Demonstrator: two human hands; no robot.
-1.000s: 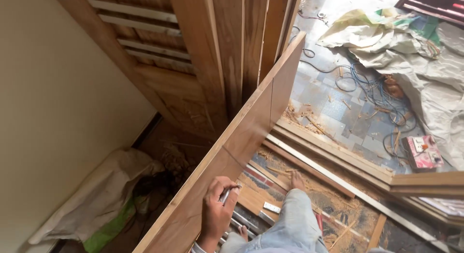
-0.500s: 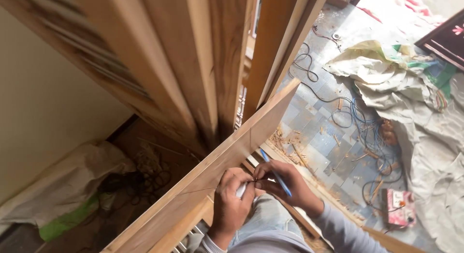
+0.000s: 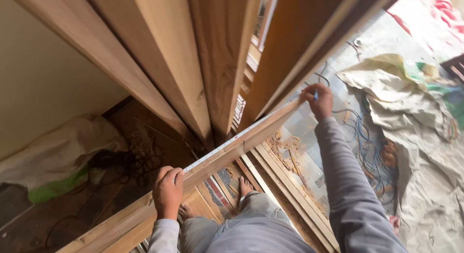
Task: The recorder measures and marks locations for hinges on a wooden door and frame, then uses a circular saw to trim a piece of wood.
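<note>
**Inspector:** While the plank [image 3: 241,144] stands on edge across the middle of the frame, both hands work its top edge. Left hand [image 3: 168,192], lower centre, presses down on the plank with fingers curled over the edge, pinning the near end of a tape measure [image 3: 227,144] flat to the wood.

**Assistant:** And the right?

**Inspector:** Right hand [image 3: 318,100], right of centre and higher in the frame, is closed in a pinch on a small blue pencil or marker [image 3: 315,94], tip at the plank's far end where the tape also ends. Whether it touches the wood, I cannot tell.

**Assistant:** Why that grip?

**Inspector:** My judgement: the left hand anchors the tape so it stays taut and straight along the edge, leaving the right free to mark against it.

**Assistant:** Orientation of the plank?

**Inspector:** Long axis runs diagonally, from lower left of the frame up to right of centre; the narrow edge faces up, the tape lying along it. Its far end points toward the upright boards [image 3: 208,64] filling the top of the frame.

**Assistant:** Surroundings?

**Inspector:** Blue cable [image 3: 372,146] coiled on the floor at right, a crumpled sheet [image 3: 425,151] beyond it, wood shavings [image 3: 287,149] below the plank.
</note>
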